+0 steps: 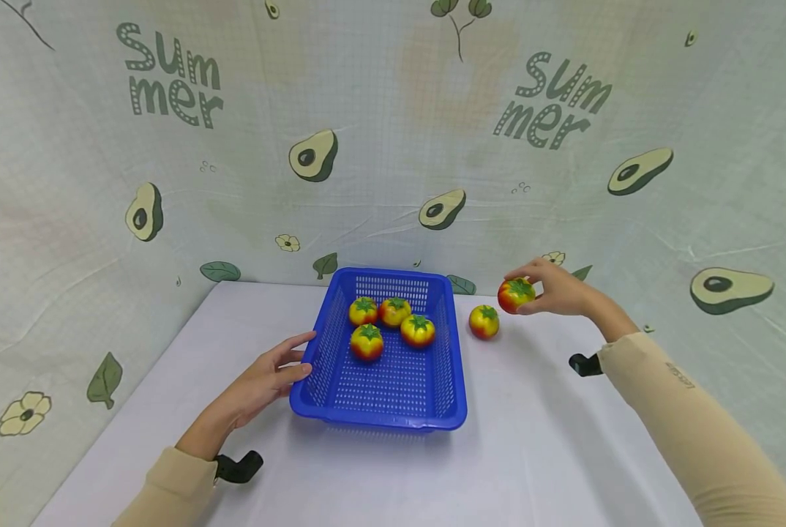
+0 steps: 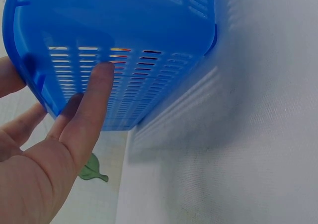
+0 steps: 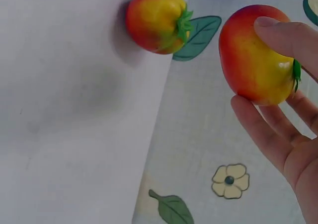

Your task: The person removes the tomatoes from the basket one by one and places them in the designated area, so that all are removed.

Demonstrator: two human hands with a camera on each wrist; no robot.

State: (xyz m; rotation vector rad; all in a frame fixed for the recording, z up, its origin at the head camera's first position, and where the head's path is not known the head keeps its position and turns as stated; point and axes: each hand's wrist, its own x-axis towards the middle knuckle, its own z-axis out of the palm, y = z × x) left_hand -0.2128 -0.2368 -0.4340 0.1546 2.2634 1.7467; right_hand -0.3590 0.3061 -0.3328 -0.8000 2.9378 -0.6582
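- Basically, a sideways offset: the held fruit (image 1: 516,294) is to the right of the blue basket (image 1: 380,419), toward the table's (image 1: 531,439) far edge.
- Right hand (image 1: 554,288): thumb and fingers pinch that fruit; looks lifted off the table. Roughly round, no clear long axis.
- Loose fruit (image 1: 484,322) sits on the table between basket and held fruit, nearer the right hand.
- Left hand (image 1: 264,375): fingers fairly straight, touching the basket's left side, not wrapped round it.
- Four more fruits (image 1: 418,331) inside, mostly toward the far end.
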